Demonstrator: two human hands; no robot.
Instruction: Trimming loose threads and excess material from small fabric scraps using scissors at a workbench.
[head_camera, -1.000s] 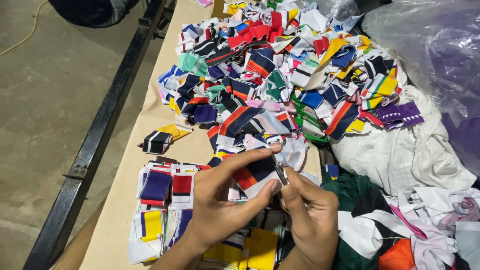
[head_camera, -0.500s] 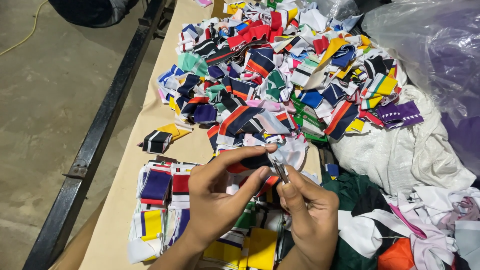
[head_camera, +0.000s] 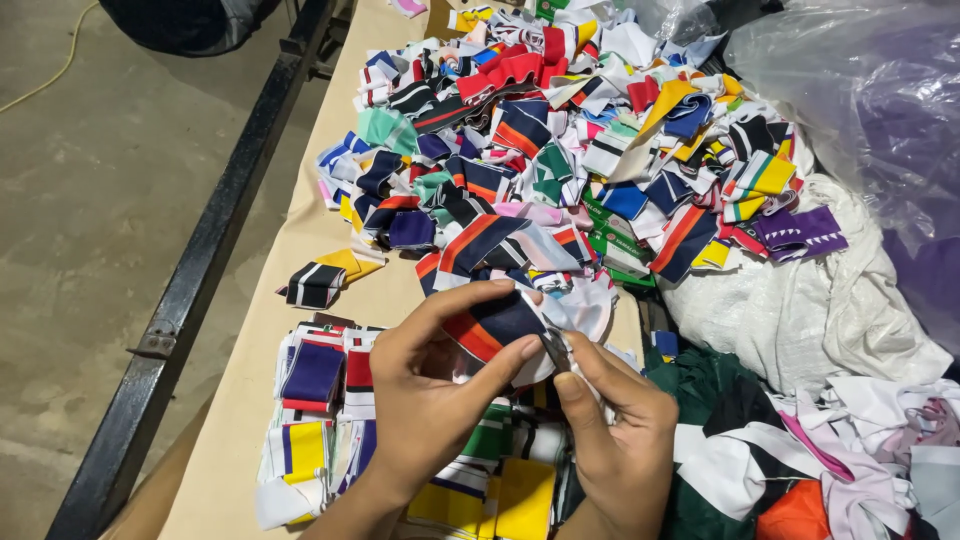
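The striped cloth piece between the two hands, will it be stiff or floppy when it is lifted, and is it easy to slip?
The striped cloth piece probably flops: it already bends around the left hand fingers. It looks thin and light, like the scraps in the pile behind. It seems unlikely to roll; the right hand pinches its edge, suggesting a pinch holds it.

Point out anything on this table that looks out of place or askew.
One striped black-and-yellow collar piece lies alone on the bare table, apart from both the big loose heap and the sorted stacks beside the left hand. Nothing else stands out.
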